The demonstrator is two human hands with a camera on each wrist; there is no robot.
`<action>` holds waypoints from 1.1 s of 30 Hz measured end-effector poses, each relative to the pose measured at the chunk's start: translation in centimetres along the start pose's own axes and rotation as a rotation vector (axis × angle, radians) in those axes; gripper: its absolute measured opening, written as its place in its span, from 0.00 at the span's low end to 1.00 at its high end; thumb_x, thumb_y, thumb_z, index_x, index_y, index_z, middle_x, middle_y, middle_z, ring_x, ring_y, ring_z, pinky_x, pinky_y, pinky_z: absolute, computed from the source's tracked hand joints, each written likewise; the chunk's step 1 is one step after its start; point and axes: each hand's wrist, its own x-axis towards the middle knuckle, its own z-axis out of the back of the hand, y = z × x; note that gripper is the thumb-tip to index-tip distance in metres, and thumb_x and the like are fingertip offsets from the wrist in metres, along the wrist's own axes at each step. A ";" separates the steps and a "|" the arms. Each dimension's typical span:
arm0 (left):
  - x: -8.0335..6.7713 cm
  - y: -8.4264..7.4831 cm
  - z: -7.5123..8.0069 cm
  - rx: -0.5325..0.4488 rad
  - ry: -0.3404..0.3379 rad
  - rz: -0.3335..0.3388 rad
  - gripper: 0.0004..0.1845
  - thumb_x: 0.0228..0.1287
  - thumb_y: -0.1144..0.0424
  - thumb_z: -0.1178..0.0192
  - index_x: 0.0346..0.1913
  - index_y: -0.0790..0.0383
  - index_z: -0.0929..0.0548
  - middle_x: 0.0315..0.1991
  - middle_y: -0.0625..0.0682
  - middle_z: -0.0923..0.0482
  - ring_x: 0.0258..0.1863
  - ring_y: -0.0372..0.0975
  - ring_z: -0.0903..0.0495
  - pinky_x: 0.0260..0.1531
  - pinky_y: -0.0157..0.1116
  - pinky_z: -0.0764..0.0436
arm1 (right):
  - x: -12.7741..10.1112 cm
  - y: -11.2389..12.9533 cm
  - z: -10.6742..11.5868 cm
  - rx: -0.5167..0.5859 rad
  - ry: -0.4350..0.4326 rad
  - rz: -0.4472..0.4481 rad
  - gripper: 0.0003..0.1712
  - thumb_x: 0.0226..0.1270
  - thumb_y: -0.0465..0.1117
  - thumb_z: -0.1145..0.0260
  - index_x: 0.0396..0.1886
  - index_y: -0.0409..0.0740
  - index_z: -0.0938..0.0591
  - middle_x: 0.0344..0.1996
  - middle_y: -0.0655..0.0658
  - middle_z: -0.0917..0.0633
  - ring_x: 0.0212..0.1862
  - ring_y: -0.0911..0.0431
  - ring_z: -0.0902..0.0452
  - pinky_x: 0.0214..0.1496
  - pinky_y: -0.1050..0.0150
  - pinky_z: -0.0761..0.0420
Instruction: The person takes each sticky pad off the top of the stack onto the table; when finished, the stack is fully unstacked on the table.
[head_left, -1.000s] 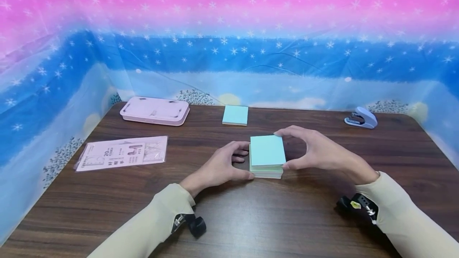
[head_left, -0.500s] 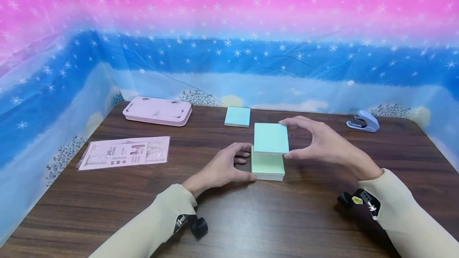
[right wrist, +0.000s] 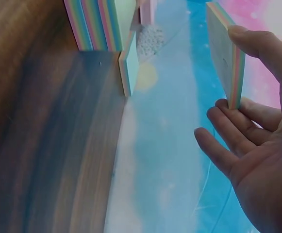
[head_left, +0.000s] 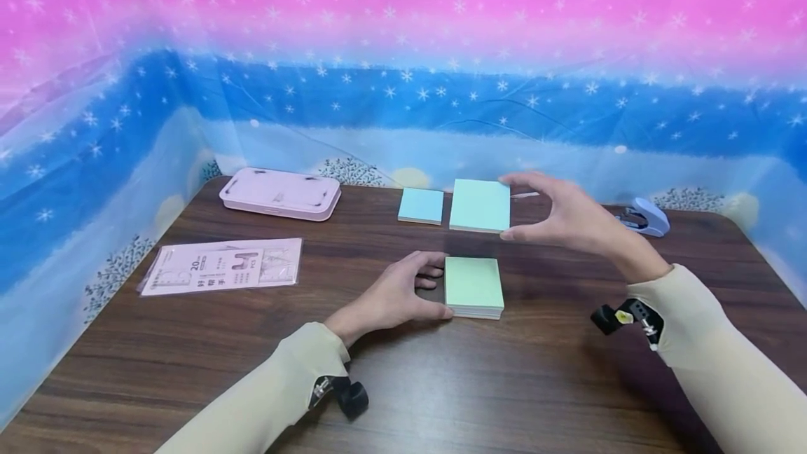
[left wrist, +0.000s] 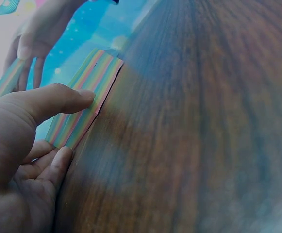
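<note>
1 mint pad (head_left: 480, 206) is held aloft over the table (head_left: 441, 377), pinched at its right corners between thumb and fingers by the right hand (head_left: 565, 219)! nearer, a green-topped stack (head_left: 473, 283) is gripped along its left side by the left hand (head_left: 392, 293); farther back, a blue pad (head_left: 420, 206) is seen; the stapler (head_left: 654, 218) is partly hidden.

The mint-green square paper pad (head_left: 480, 204) is sitting in the right grip (head_left: 561, 219), above the brown wooden desk (head_left: 410, 391). The light-blue square paper pad (head_left: 420, 205) is lying left of this grip, the pale-blue stapler (head_left: 653, 218) right of it. The left grip (head_left: 400, 291) is holding the light-green square paper-pad stack (head_left: 474, 286) on its right. Left of the left grip, the pink flat rectangular packet (head_left: 221, 270) is lying, the pink rectangular case (head_left: 280, 193) resting behind it.
</note>
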 end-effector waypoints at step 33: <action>0.0 -0.1 0.0 0.004 -0.007 0.012 0.44 0.55 0.66 0.18 0.75 0.65 0.27 0.64 0.55 0.23 0.60 0.46 0.17 0.61 0.34 0.19 | 5.8 -5.9 -2.5 -0.003 0.063 -0.068 0.51 0.62 0.50 0.17 0.77 0.34 0.30 0.69 0.33 0.23 0.69 0.38 0.27 0.68 0.36 0.24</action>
